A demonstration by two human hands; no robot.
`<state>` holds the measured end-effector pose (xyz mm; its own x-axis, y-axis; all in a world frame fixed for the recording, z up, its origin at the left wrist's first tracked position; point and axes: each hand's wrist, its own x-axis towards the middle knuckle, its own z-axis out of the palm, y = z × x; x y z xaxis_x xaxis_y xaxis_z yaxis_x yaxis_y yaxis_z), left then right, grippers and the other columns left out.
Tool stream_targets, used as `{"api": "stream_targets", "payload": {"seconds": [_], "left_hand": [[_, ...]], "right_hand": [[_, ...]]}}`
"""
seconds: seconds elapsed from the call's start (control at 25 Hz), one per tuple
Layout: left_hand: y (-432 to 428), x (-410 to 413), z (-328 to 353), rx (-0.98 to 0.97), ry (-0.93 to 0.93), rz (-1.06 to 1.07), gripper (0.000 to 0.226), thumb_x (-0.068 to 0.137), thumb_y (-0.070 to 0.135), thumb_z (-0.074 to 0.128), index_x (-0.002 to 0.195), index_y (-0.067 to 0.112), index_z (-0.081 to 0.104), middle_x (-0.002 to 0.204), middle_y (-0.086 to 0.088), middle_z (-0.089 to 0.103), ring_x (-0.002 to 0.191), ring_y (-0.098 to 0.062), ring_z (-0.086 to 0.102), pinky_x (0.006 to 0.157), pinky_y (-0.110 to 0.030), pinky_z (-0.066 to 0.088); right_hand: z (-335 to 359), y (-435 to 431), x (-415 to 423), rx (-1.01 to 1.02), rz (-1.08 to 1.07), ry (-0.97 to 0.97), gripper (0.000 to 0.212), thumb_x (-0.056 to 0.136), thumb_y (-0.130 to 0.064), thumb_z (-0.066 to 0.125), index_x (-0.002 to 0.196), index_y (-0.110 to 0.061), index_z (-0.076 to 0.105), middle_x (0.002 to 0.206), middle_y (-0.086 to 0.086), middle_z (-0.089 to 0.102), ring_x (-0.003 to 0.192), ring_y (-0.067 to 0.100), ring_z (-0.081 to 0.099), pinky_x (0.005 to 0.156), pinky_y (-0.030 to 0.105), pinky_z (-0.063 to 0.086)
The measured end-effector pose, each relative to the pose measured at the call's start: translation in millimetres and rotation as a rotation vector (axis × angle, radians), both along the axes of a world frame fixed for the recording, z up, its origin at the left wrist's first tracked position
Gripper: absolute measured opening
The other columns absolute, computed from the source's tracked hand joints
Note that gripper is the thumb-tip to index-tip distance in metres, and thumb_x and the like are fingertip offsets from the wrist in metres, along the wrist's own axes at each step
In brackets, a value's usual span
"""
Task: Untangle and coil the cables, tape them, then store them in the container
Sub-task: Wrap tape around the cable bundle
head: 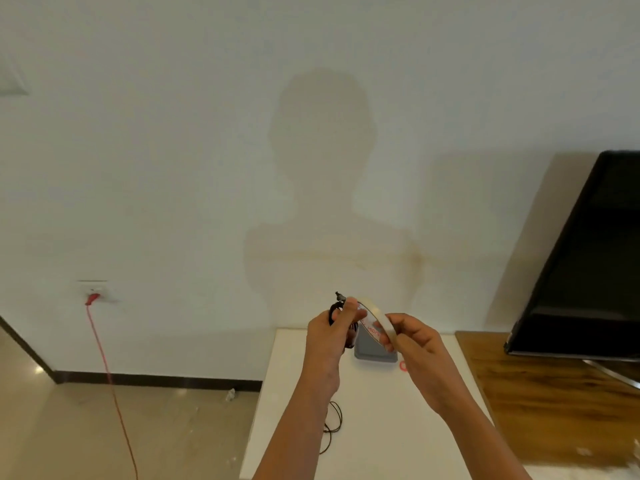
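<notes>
Coiled cable is sitting in your left hand, lifted above the far end of the white desk. Your fingers are curling round the bundle, and its plug end is poking up past your thumb. Your right hand is pinching the tape roll by its rim, just to the right of the coil. The roll's upper edge is touching or nearly touching your left thumb; which of the two is not showing from this angle.

The relation that matters is running sideways. The tape is lying to the right of the bundle and the two hands are working close together, so the strip will probably be travelling from right to left across the coil. Whether a free tape end is already sticking to the cable is hidden behind your fingers.

The grey container is standing on the desk beyond and below both hands, slightly nearer your right one. A second, loose cable is lying on the desk beside your left forearm, not yet coiled, so the job is looking roughly midway.
</notes>
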<state>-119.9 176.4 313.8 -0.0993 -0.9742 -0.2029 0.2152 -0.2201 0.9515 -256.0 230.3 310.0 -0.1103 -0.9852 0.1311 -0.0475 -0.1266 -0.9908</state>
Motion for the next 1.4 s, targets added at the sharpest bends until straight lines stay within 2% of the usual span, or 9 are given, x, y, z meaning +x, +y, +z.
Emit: {"api": "stream_targets", "payload": {"seconds": [0.16, 0.32, 0.44, 0.6, 0.72, 1.0, 1.16, 1.24, 1.4], "left_hand": [[29.9, 20.9, 31.5, -0.054, 0.067, -0.003, 0.029, 0.081, 0.023, 0.073, 0.07, 0.011, 0.049, 0.063, -0.004, 0.04, 0.056, -0.015, 0.036, 0.054, -0.023, 0.037], [63.7, 29.6, 43.7, -0.136, 0.041, -0.043, 0.044, 0.076, 0.01, 0.073, 0.059, 0.021, 0.034, 0.059, -0.003, 0.036, 0.055, -0.016, 0.033, 0.06, -0.029, 0.036], [80.3, 36.9, 46.5, -0.185, 0.037, -0.026, 0.047, 0.077, 0.012, 0.073, 0.056, 0.024, 0.032, 0.065, -0.009, 0.04, 0.058, -0.018, 0.036, 0.064, -0.032, 0.037], [87.5, 43.0, 53.9, -0.158, 0.099, 0.025, 0.042, 0.077, 0.013, 0.074, 0.051, 0.021, 0.041, 0.064, -0.012, 0.049, 0.064, -0.025, 0.041, 0.064, -0.037, 0.04], [91.7, 40.0, 59.9, -0.12, 0.133, 0.088, 0.026, 0.078, 0.011, 0.072, 0.07, 0.011, 0.047, 0.065, -0.009, 0.047, 0.059, -0.021, 0.042, 0.059, -0.032, 0.041], [89.5, 36.7, 74.3, 0.058, 0.24, 0.163, 0.012, 0.079, 0.009, 0.071, 0.087, 0.002, 0.067, 0.071, -0.008, 0.063, 0.05, -0.014, 0.047, 0.058, -0.028, 0.043], [91.7, 35.5, 65.3, -0.04, 0.078, 0.119, 0.033, 0.086, 0.031, 0.068, 0.089, -0.002, 0.068, 0.073, -0.011, 0.061, 0.058, -0.018, 0.047, 0.057, -0.027, 0.043], [96.9, 34.4, 61.5, -0.151, -0.047, 0.05, 0.045, 0.084, 0.038, 0.068, 0.083, -0.007, 0.063, 0.073, -0.015, 0.055, 0.061, -0.02, 0.043, 0.055, -0.025, 0.042], [98.7, 36.6, 68.8, -0.121, 0.006, 0.087, 0.028, 0.08, 0.023, 0.073, 0.079, -0.004, 0.065, 0.073, -0.017, 0.062, 0.063, -0.024, 0.05, 0.059, -0.03, 0.044]], "right_hand": [[30.1, 32.0, 22.4, -0.052, 0.062, 0.022, 0.022, 0.09, -0.007, 0.047, 0.083, -0.011, 0.068, 0.068, -0.003, 0.064, 0.064, 0.004, 0.055, 0.059, 0.011, 0.044], [43.9, 46.0, 45.8, -0.027, -0.02, 0.086, 0.033, 0.093, -0.019, 0.051, 0.062, -0.013, 0.061, 0.058, -0.003, 0.059, 0.06, 0.008, 0.053, 0.068, 0.026, 0.043], [51.9, 55.3, 57.1, -0.034, -0.053, 0.121, 0.036, 0.094, -0.028, 0.052, 0.06, -0.017, 0.063, 0.057, -0.004, 0.06, 0.059, 0.007, 0.055, 0.067, 0.021, 0.046], [54.7, 70.5, 63.6, -0.085, 0.038, 0.06, 0.028, 0.094, -0.006, 0.047, 0.077, -0.01, 0.068, 0.066, -0.001, 0.064, 0.064, 0.005, 0.057, 0.064, 0.011, 0.047], [50.4, 76.1, 61.3, -0.119, 0.037, 0.082, 0.029, 0.093, 0.0, 0.044, 0.077, -0.009, 0.066, 0.07, -0.001, 0.065, 0.07, 0.008, 0.06, 0.068, 0.01, 0.047], [33.0, 77.8, 54.3, -0.158, -0.048, 0.174, 0.024, 0.082, -0.023, 0.046, 0.076, -0.016, 0.069, 0.083, -0.007, 0.069, 0.084, 0.005, 0.06, 0.071, 0.007, 0.042], [37.2, 76.2, 54.1, -0.178, -0.005, 0.13, 0.027, 0.08, -0.024, 0.045, 0.073, -0.006, 0.064, 0.071, 0.006, 0.065, 0.072, 0.011, 0.059, 0.071, 0.02, 0.046], [45.5, 75.3, 56.5, -0.192, 0.027, 0.098, 0.026, 0.081, -0.022, 0.044, 0.071, -0.005, 0.062, 0.061, 0.0, 0.06, 0.062, 0.008, 0.055, 0.064, 0.021, 0.047], [47.2, 74.3, 61.9, -0.183, 0.048, 0.117, 0.027, 0.081, -0.022, 0.042, 0.07, -0.009, 0.063, 0.061, 0.001, 0.061, 0.064, 0.009, 0.057, 0.065, 0.017, 0.047]]}}
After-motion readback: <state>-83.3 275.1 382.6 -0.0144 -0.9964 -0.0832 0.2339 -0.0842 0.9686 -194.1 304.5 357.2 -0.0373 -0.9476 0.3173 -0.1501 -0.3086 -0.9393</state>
